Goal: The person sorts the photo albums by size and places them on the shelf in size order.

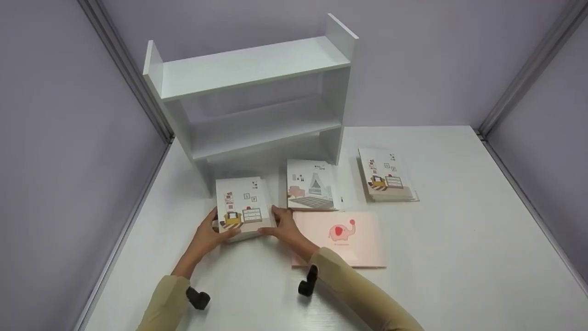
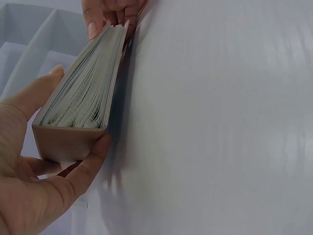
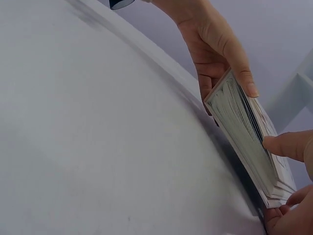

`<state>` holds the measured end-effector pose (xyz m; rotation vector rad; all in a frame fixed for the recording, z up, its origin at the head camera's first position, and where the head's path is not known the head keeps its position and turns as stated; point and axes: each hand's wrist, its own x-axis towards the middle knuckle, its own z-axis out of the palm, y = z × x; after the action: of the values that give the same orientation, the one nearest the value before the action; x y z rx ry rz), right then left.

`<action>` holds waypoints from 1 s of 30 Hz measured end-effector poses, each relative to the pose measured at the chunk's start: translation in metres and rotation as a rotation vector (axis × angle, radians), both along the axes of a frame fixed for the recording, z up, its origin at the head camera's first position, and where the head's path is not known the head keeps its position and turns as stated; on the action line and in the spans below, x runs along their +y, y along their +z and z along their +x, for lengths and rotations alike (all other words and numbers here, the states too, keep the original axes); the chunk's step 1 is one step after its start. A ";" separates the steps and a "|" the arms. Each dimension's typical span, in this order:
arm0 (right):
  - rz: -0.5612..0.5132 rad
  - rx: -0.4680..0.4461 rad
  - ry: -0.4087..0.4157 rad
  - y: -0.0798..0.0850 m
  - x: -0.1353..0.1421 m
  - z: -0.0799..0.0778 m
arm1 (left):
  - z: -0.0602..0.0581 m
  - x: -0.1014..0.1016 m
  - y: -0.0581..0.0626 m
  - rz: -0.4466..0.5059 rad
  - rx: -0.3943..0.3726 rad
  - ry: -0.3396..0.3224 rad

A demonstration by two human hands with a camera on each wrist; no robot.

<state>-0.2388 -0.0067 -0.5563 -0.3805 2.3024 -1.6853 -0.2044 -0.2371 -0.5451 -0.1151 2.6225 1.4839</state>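
Book (image 1: 244, 204) in both hands, by the lower left of the white shelf (image 1: 255, 64), its picture cover facing up. From where I stand, the left hand (image 1: 206, 236) grips the spine side and the right hand (image 1: 285, 227) the other side, thumbs on the near edge. Whether its underside touches the bench (image 1: 464, 230), I can't tell. Just right of it lies the tent book (image 1: 312, 186); nearer the person, the pink book (image 1: 342, 234), under the right forearm; farther right, another book (image 1: 386, 177). The step in hand looks like handling this book two-handed; moving it would call for an even squeeze, since its pages look loose.
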 end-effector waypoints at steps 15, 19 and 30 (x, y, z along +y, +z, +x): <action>0.030 -0.051 -0.090 0.004 -0.004 0.007 | 0.006 -0.002 0.005 0.048 0.027 -0.021; 0.021 -0.049 -0.096 0.006 -0.003 0.008 | 0.008 0.000 0.008 0.036 0.027 -0.013; 0.062 -0.009 -0.085 0.016 -0.002 0.010 | 0.013 0.003 0.017 0.013 0.022 0.012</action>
<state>-0.2286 -0.0087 -0.5401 -0.2656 2.3888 -1.6460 -0.1918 -0.2345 -0.5284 -0.1141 2.6335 1.5138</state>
